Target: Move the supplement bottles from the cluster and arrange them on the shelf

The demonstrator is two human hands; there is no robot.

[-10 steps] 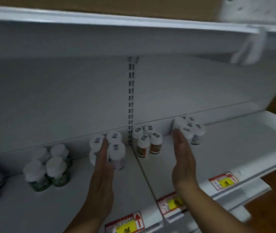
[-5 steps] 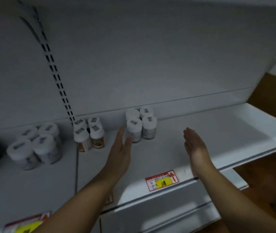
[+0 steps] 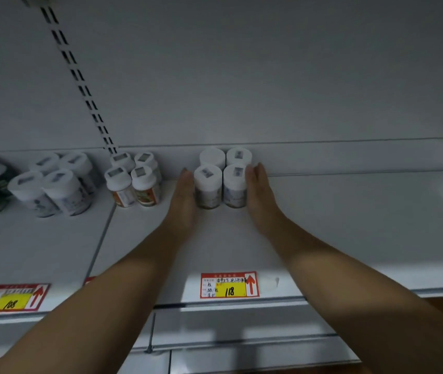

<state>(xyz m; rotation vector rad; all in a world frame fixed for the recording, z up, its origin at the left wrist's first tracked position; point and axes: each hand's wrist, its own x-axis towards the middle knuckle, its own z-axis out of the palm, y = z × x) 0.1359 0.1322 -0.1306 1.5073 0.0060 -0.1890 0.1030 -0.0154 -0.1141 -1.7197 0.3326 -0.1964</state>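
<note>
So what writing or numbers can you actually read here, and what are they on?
"118": yellow patch of the red price tag on the shelf edge, below the hands.
"108": price tag at far left.
Handwritten lines on both tags: too small and blurred to read.
Stickers on the bottle caps and bottle labels: blurred, unreadable.

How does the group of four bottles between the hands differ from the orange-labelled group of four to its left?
1. The group between the hands is flanked by the left hand and right hand; no hand is at the orange-labelled group.
2. The first has pale labels; the second's are orange.
3. The first's bottles look wider than the second's.

Both stand upright in two-by-two squares with white caps, on the shelf.
</note>
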